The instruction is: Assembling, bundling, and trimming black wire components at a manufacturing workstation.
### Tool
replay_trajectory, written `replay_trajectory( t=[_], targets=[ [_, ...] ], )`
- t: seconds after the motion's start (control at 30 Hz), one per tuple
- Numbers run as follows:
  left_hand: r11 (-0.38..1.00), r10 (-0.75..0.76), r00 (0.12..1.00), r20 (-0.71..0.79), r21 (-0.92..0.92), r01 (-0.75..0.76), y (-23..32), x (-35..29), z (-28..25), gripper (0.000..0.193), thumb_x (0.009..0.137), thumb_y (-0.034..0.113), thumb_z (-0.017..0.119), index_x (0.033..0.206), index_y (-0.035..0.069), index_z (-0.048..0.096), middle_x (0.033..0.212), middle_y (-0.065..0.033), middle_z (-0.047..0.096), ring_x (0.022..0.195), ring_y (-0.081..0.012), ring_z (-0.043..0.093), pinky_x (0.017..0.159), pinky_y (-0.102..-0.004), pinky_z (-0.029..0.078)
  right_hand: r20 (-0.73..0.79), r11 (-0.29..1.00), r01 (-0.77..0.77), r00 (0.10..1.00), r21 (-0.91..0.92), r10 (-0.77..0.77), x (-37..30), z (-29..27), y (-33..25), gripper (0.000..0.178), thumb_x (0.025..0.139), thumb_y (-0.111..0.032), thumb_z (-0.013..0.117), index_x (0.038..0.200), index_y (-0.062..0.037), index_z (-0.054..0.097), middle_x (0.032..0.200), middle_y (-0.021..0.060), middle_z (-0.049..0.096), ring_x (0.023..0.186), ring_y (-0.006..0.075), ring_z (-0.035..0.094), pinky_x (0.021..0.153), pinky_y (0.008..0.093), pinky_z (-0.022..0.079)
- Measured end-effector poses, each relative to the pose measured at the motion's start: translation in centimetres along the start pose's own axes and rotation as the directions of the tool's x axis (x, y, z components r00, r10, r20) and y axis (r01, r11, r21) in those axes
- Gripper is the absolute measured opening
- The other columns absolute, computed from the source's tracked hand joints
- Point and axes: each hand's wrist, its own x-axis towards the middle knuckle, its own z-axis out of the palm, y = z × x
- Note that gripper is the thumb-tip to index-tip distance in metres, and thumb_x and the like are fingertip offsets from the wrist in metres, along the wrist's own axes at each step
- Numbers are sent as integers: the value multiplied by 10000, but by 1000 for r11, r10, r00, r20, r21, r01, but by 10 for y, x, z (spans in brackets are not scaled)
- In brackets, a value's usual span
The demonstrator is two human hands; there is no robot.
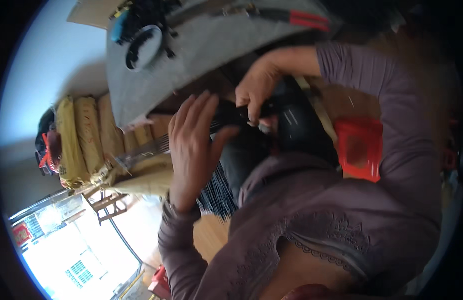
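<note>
My left hand (191,140) is raised above my lap with its fingers stretched out and the thumb apart; nothing shows in it. Close to its right, my right hand (259,90) is bent down over my dark trousers (306,125), fingers curled and closed. Whatever dark thing it may grip is too small and blurred to name. Below my left hand, a bundle of thin black strands (219,195) hangs beside my leg. Clear plastic wrapping (149,150) sticks out to the left of that hand.
Ahead stands a grey table (201,60) with a curved-looking edge. On it lie a black-and-white ring (131,57), a heap of black parts (146,17) and a red-handled tool (309,20). Tan sacks (89,135) and a wooden stool (109,207) are left; a red plastic piece (374,167) is right.
</note>
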Motion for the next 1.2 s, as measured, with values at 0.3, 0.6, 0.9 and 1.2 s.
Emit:
replay_trajectory(
  t=[0.3, 0.6, 0.9, 1.2],
  targets=[
    [205, 208, 534, 819, -570, 795, -32, 18, 103, 257, 935, 195, 566, 1042, -35, 603, 733, -72, 641, 676, -158, 637, 599, -264, 517, -90, 872, -76, 995, -483, 37, 1, 35, 2, 369, 843, -220, 657, 1115, 25, 611, 972, 105, 681, 920, 175, 616, 786, 297, 472],
    [295, 84, 843, 531, -821, 488, -30, 110, 13, 245, 930, 206, 568, 1000, -25, 608, 782, -98, 663, 718, -157, 635, 666, -265, 509, -230, 974, 222, 951, 38, -207, -31, 89, -12, 448, 863, -216, 664, 1199, 52, 537, 1083, 160, 647, 981, 210, 636, 865, 285, 490],
    [393, -58, 997, -57, -919, -30, -14, 112, 76, 205, 943, 218, 546, 972, 20, 594, 796, -47, 644, 763, -120, 606, 689, -251, 494, -616, 881, 325, 630, -344, -473, 88, 45, 193, 599, 819, -447, 685, 1215, -20, 543, 1119, 153, 624, 1024, 278, 594, 875, 345, 483],
    [219, -395, 918, -45, -975, 47, -23, 12, 110, 211, 961, 167, 531, 1058, -9, 596, 907, -75, 661, 884, -180, 639, 825, -322, 512, -425, 952, -130, 872, 276, 242, 128, 109, 159, 490, 890, -510, 564, 1011, -39, 624, 851, 64, 642, 738, 225, 616, 667, 340, 515]
  ],
)
